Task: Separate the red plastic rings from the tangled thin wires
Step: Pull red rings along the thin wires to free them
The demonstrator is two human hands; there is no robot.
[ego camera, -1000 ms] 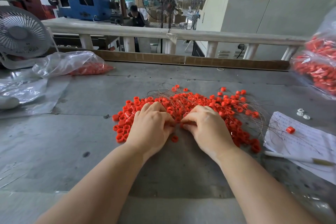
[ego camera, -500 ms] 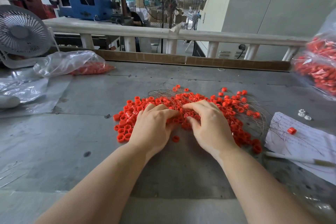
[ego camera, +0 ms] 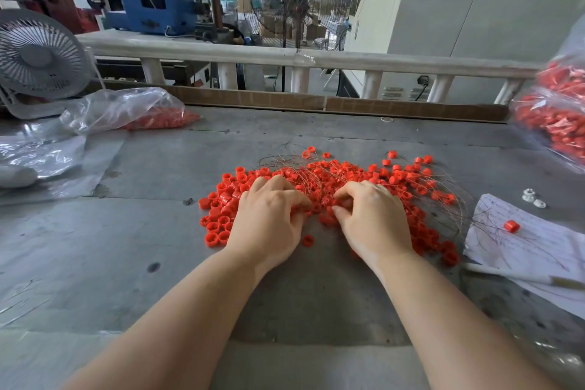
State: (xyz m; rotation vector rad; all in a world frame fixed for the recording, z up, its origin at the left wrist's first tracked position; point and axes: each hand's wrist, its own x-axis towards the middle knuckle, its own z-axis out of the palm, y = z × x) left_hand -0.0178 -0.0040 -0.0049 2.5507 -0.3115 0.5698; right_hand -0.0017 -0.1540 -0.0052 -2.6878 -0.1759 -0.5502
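Barely begun, by the look of it: left hand [ego camera: 269, 215] and right hand [ego camera: 370, 215] palm-down, close side by side, fingers curled into the near middle of the rings [ego camera: 335, 177]; whether pinching a ring or wire cannot be told. Wires [ego camera: 304, 165] threaded through the heap beneath and beyond both hands, looping out right. A few rings loose on the tabletop [ego camera: 158, 256] just left of the left hand.

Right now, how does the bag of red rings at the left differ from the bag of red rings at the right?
The left bag lies flat and slack on the table beside the white fan, with only a thin layer of rings along one side. The right bag bulges, packed full with rings. The left bag shows whole; the right bag is cut by the picture's edge. Both are clear plastic and hold red rings.
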